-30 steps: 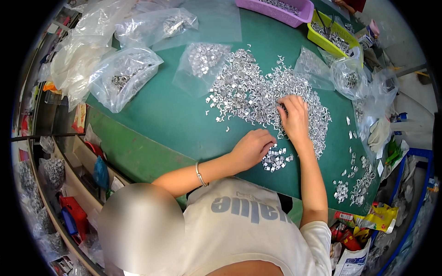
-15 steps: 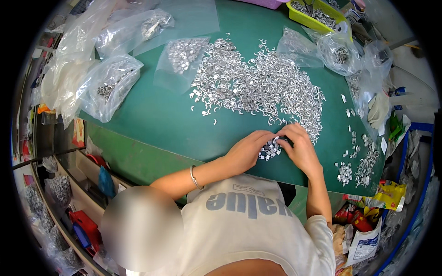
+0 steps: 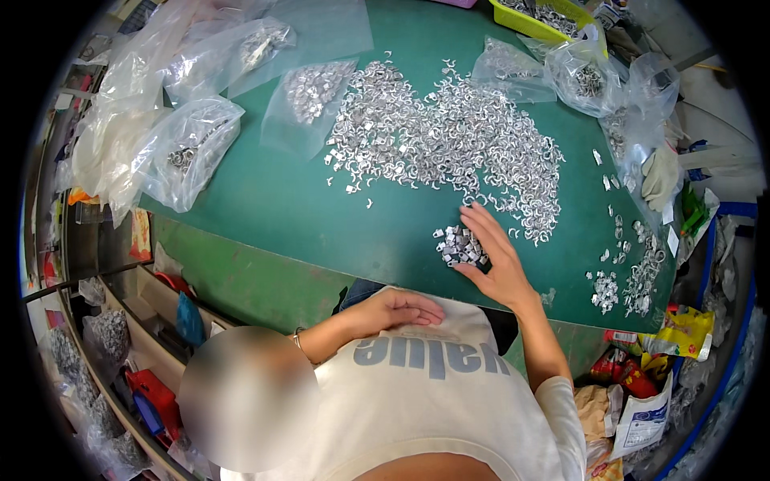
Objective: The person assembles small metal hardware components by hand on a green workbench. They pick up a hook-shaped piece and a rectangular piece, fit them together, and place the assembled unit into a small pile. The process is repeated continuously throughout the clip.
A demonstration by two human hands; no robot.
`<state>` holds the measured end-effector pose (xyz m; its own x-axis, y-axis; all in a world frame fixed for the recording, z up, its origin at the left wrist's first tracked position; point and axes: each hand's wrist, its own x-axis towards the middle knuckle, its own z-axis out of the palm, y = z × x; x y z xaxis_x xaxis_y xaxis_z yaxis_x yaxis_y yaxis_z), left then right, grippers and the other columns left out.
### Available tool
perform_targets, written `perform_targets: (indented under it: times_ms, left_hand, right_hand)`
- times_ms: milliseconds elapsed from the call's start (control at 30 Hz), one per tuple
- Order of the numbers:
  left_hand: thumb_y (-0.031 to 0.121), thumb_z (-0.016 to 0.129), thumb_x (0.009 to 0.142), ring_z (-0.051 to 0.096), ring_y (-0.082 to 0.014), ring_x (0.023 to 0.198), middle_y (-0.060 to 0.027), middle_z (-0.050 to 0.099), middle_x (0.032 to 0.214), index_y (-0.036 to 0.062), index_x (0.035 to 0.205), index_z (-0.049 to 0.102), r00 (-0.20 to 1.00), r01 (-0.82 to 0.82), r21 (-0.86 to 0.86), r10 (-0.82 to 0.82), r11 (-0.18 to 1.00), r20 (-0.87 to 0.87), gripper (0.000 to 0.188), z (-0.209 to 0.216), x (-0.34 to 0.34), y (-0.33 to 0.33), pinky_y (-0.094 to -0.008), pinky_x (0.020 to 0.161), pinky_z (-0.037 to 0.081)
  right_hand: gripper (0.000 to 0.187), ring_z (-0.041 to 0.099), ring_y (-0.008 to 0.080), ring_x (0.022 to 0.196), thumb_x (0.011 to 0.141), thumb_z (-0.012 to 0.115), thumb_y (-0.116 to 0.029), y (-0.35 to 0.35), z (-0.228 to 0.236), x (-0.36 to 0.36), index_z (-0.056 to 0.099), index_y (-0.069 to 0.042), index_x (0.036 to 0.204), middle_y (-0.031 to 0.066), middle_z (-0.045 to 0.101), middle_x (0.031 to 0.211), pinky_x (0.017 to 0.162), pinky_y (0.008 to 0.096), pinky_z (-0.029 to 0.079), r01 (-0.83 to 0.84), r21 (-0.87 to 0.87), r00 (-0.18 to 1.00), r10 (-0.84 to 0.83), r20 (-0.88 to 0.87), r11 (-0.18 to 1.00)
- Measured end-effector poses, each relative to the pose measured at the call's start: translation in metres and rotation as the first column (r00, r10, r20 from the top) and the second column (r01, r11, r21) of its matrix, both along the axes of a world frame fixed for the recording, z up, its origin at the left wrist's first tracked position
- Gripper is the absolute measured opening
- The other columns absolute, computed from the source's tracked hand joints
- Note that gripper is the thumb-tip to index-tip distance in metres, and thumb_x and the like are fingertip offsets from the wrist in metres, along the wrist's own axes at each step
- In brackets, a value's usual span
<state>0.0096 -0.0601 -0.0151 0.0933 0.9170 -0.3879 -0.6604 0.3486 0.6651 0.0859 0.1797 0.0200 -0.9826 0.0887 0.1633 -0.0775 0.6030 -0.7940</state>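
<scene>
My right hand (image 3: 501, 260) rests on the green table with its thumb apart from the fingers. It curves around the right side of a small pile of square silvery metal pieces (image 3: 460, 245) and touches its edge. My left hand (image 3: 401, 308) is drawn back against my shirt, off the front edge of the table. Its fingers are stretched out side by side, and nothing shows in them. Beyond my right hand spreads a large heap of small curved and square metal pieces (image 3: 449, 132).
Clear plastic bags holding metal parts (image 3: 188, 152) lie at the left, with more bags (image 3: 589, 80) at the back right. A yellow-green basket (image 3: 537, 24) stands at the far edge. Smaller piles of parts (image 3: 605, 293) sit near the right edge.
My left hand has left the small pile and pulled back toward my body. My right hand has opened out beside the pile; both hands were together over it before.
</scene>
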Motion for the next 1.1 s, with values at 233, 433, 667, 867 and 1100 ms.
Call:
perform_targets:
  times_ms: [233,433,667,867,1100]
  left_hand:
    - [0.02,0.036,0.103,0.034,-0.0348,0.139,-0.0305,0.031,0.147,-0.0126,0.142,0.027,0.749,-0.156,-0.157,0.22,0.975,0.625,0.052,-0.023,0.005,0.004,-0.0438,0.116,0.029]
    - [0.044,0.03,0.101,0.027,-0.0378,0.142,-0.0345,0.025,0.148,-0.0174,0.141,0.022,0.55,-0.228,-0.102,0.215,0.968,0.807,0.073,-0.045,0.015,0.016,-0.048,0.118,0.021]
    - [0.052,0.036,0.1,0.044,-0.0367,0.129,-0.0234,0.043,0.141,0.0011,0.139,0.042,0.138,-0.433,0.032,0.032,0.901,0.99,0.064,-0.107,0.043,0.023,-0.0555,0.107,0.035]
    - [0.036,0.045,0.1,0.056,-0.0321,0.117,-0.0221,0.054,0.131,-0.0033,0.125,0.052,0.403,-0.22,-0.256,0.327,0.941,0.855,0.047,-0.094,0.027,0.02,-0.0446,0.101,0.046]
    - [0.028,0.051,0.098,0.067,-0.0217,0.077,-0.0233,0.063,0.11,-0.0045,0.099,0.064,0.746,-0.328,-0.516,0.552,0.792,0.373,0.035,-0.054,0.004,-0.029,-0.0242,0.053,0.052]
  right_hand:
    - [0.055,0.04,0.0335,0.135,0.077,0.074,-0.017,-0.01,-0.012,-0.009,0.056,-0.005,0.128,0.0111,0.051,0.139,0.111,0.0503,0.031,-0.226,0.206,0.974,0.225,0.029,0.952]
    - [0.046,0.041,0.0339,0.134,0.078,0.069,-0.012,-0.029,-0.017,0.001,0.059,-0.004,0.122,0.0119,0.051,0.138,0.111,0.0507,0.033,-0.319,0.22,0.947,0.317,0.048,0.922]
    - [0.036,0.044,0.034,0.132,0.081,0.065,-0.011,-0.058,-0.022,0.027,0.062,-0.001,0.116,0.0129,0.054,0.134,0.108,0.0508,0.037,-0.442,0.164,0.896,0.443,0.027,0.882]
    - [0.026,0.06,0.0325,0.109,0.083,0.067,-0.008,-0.074,-0.031,0.033,0.065,0.0,0.108,0.0156,0.063,0.113,0.093,0.0439,0.049,-0.535,-0.166,0.845,0.519,-0.131,0.828]
    - [0.011,0.064,0.0239,0.079,0.08,0.061,0.01,-0.054,0.006,0.017,0.066,0.005,0.089,0.0154,0.066,0.085,0.073,0.0293,0.05,-0.159,-0.337,0.986,0.132,-0.102,0.928]
